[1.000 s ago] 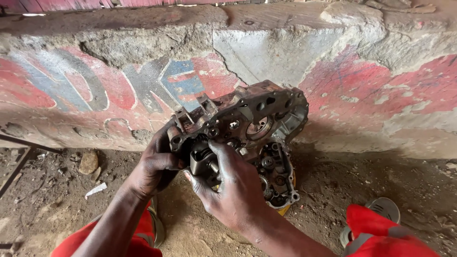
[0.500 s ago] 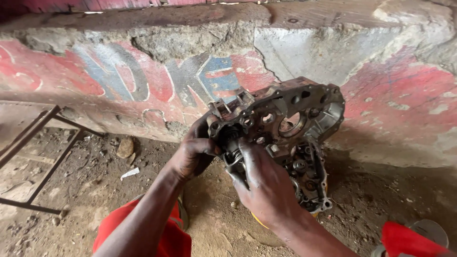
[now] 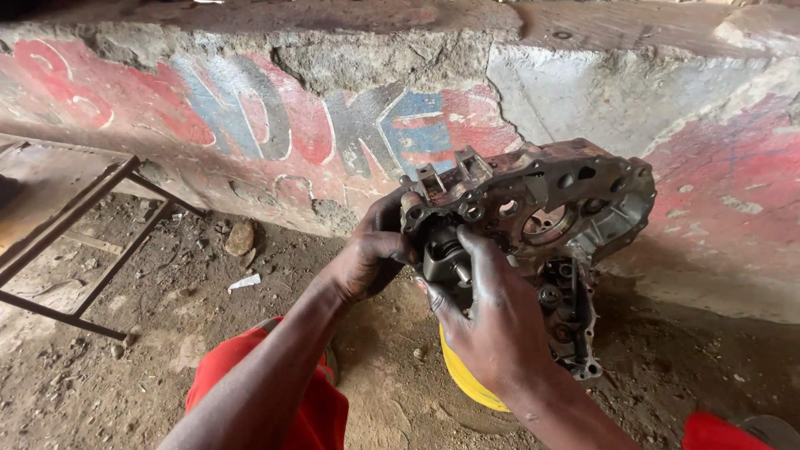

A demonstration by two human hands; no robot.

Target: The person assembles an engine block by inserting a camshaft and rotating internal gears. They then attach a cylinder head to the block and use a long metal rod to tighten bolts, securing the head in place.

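Both grease-blackened hands close on a grimy metal engine casing (image 3: 542, 225) held up off the ground in front of a painted concrete wall (image 3: 250, 108). The left hand (image 3: 371, 258) wraps its grip tight around the casing's left edge, fingers curled behind the metal and thumb across the front. The right hand (image 3: 492, 321) comes in from below, its grip closed over a small dark cylindrical part (image 3: 442, 258) seated at the casing's lower left, fingertips pressed against it. The casing tilts with its open face toward the camera, showing round bearing seats, bolt holes and a cluster of small gears near its lower end.

Directly beneath the right hand, a yellow round container (image 3: 467, 375) sits on the dirt floor (image 3: 108, 367), partly hidden by the wrist. The person's legs, in red trousers (image 3: 275, 400), frame the lower edge. At left, a rusty metal frame (image 3: 75, 250) stands on the floor, with a stone (image 3: 240, 237) and a white scrap (image 3: 243, 283) lying near the base of the wall.
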